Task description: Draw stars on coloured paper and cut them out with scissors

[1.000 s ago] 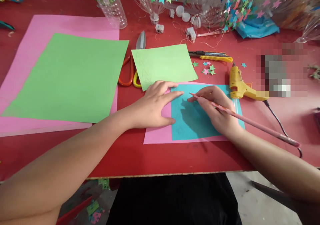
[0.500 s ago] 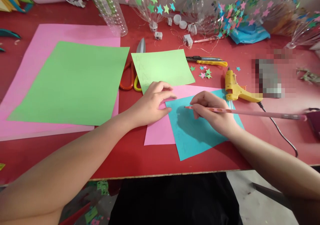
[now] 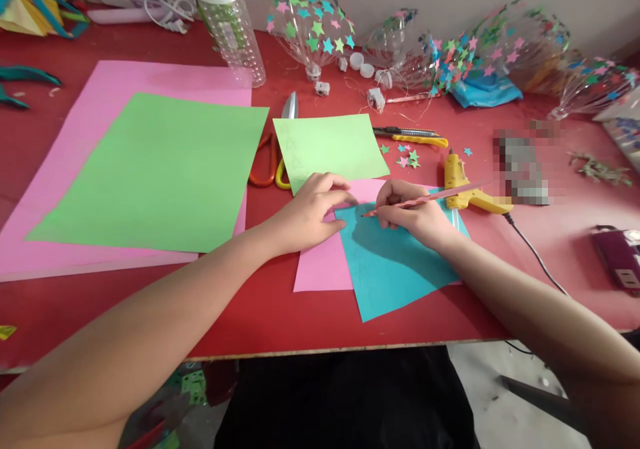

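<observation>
My right hand (image 3: pixel 415 212) is closed around a pink pencil (image 3: pixel 425 199), its point low over the upper left of a blue paper sheet (image 3: pixel 400 269). Beneath the blue sheet lies a pink sheet (image 3: pixel 323 266). My left hand (image 3: pixel 320 212) rests with its fingers apart, holding nothing, at the left edge of the blue sheet. Just beyond it is a light green sheet (image 3: pixel 333 144) with faint pencil marks along its left side. That sheet partly covers a pair of scissors (image 3: pixel 263 169) with red and yellow handles.
To the left, a large green sheet (image 3: pixel 165 176) lies on pink paper (image 3: pixel 115 76). A yellow glue gun (image 3: pixel 455 182), a utility knife (image 3: pixel 420 136) and small paper stars (image 3: pixel 410 159) sit on the right. A plastic bottle (image 3: pixel 235 36) and star-covered clear plastic pieces (image 3: pixel 313 32) stand at the back.
The pencil's back end has swung up and away from me, and its tip has shifted slightly left. The camera view has moved a little; my left hand stays by the blue sheet's edge.
</observation>
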A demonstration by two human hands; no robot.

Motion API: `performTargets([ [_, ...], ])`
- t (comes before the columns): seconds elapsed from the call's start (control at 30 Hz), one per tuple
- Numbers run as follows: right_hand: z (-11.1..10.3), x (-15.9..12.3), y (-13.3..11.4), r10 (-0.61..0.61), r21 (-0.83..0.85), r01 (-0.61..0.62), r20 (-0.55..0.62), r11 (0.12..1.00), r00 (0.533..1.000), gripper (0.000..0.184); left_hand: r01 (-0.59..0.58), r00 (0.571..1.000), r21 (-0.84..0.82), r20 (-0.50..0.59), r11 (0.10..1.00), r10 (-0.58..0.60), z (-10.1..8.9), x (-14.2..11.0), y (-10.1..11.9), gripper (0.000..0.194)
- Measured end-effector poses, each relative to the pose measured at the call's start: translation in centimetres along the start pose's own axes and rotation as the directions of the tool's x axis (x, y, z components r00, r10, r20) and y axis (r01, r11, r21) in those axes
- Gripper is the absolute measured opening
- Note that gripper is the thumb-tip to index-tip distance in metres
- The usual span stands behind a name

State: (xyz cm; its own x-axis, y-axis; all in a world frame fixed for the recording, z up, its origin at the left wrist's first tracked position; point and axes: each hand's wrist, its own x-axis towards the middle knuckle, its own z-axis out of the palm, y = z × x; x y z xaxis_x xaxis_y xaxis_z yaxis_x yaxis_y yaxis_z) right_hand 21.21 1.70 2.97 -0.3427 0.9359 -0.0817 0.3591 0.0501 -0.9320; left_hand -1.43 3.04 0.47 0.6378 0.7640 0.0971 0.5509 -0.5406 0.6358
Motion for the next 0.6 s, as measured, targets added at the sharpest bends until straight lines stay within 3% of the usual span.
performTargets([
  [0.2, 0.22, -0.26, 1.11, -0.073, -0.039, 0.072, -0.025, 0.997, 0.997, 0.007, -0.008, 1.000, 0.006, -0.004, 1.000, 0.008, 0.05, -0.06, 0.02, 0.032],
  [0.4, -0.42, -0.23, 1.02, 0.030, 0.041, -0.026, -0.100, 0.999, 0.995, 0.008, 0.000, 1.000, 0.003, 0.025, 1.000, 0.000, -0.07, -0.20, -0.03, 0.033],
  [0.6, -0.52, -0.38, 0.82, 0.036, 0.041, -0.029, -0.201, 0.999, 0.979, 0.012, 0.024, 0.998, -0.005, 0.051, 1.000, -0.023, -0.29, -0.27, 0.06, 0.033],
])
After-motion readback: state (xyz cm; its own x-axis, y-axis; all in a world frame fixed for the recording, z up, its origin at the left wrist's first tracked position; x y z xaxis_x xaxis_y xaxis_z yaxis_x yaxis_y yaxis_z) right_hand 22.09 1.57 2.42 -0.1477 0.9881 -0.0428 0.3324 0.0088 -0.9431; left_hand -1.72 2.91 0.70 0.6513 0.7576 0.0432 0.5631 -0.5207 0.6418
